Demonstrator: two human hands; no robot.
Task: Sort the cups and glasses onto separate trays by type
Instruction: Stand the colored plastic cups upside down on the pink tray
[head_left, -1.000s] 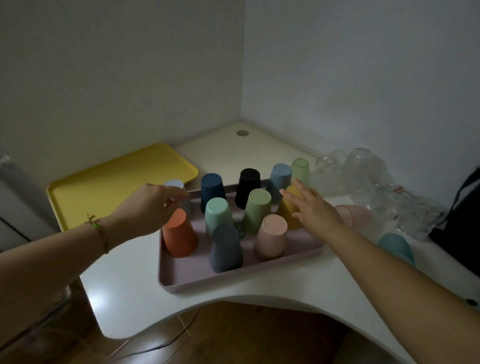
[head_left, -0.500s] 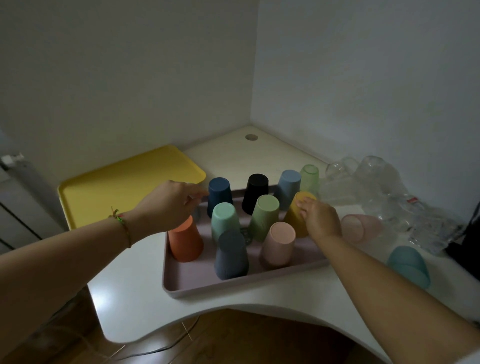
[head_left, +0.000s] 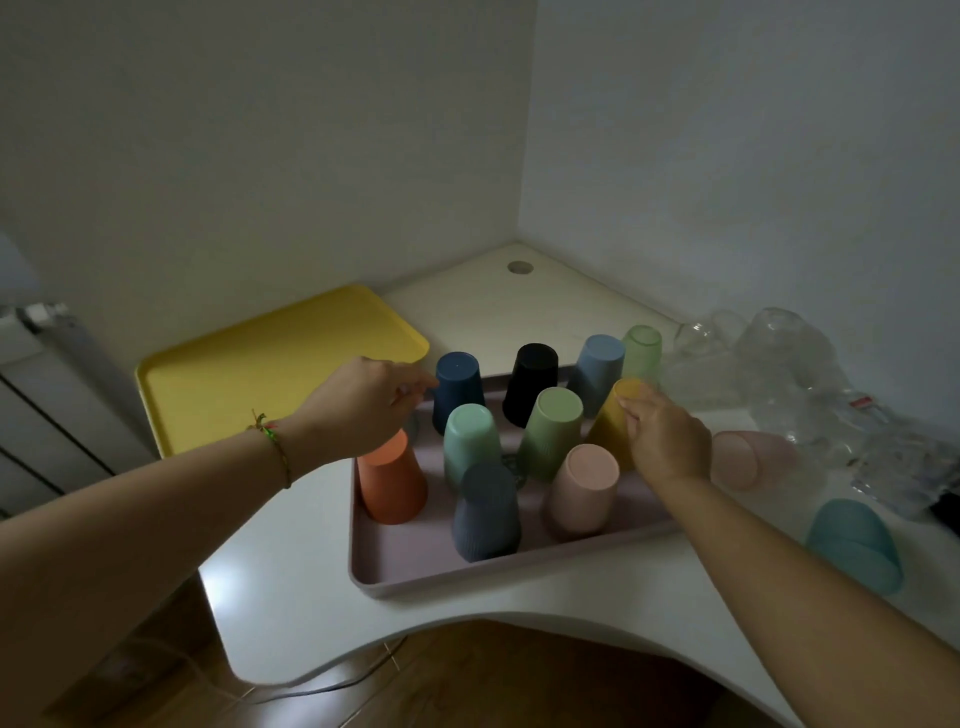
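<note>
A white corner desk (head_left: 291, 571) with a curved front edge and a round cable hole (head_left: 520, 267) sits against pale walls (head_left: 260, 156). Wooden floor (head_left: 467, 686) shows below it and a radiator (head_left: 47, 415) stands at the left. Two trays lie on the desk: a yellow tray (head_left: 249, 384) at the back left and a mauve tray (head_left: 415, 561) just beside it, in the middle. Ten coloured cups stand upside down on or at the mauve tray: orange cup (head_left: 389, 483), mint cup (head_left: 470, 441), slate cup (head_left: 485, 514), pink cup (head_left: 582, 493), green cup (head_left: 553, 434), yellow cup (head_left: 610, 421), navy cup (head_left: 457, 389), black cup (head_left: 532, 382), blue cup (head_left: 597, 366) and pale green cup (head_left: 642, 351). Whether the pale green cup is on the tray is unclear. Two more lie on their sides on the desk to the right, a second pink cup (head_left: 748, 457) and a teal cup (head_left: 852, 545), making twelve. Clear glasses (head_left: 789, 364) are heaped at the right wall, too jumbled to count. The right hand (head_left: 667, 436) has its fingers curled over the yellow cup's upturned base, gripping it. The left hand (head_left: 363, 410), with a bracelet (head_left: 270, 441) at the wrist, curls its fingers beside the navy cup; what they close on is hidden.
</note>
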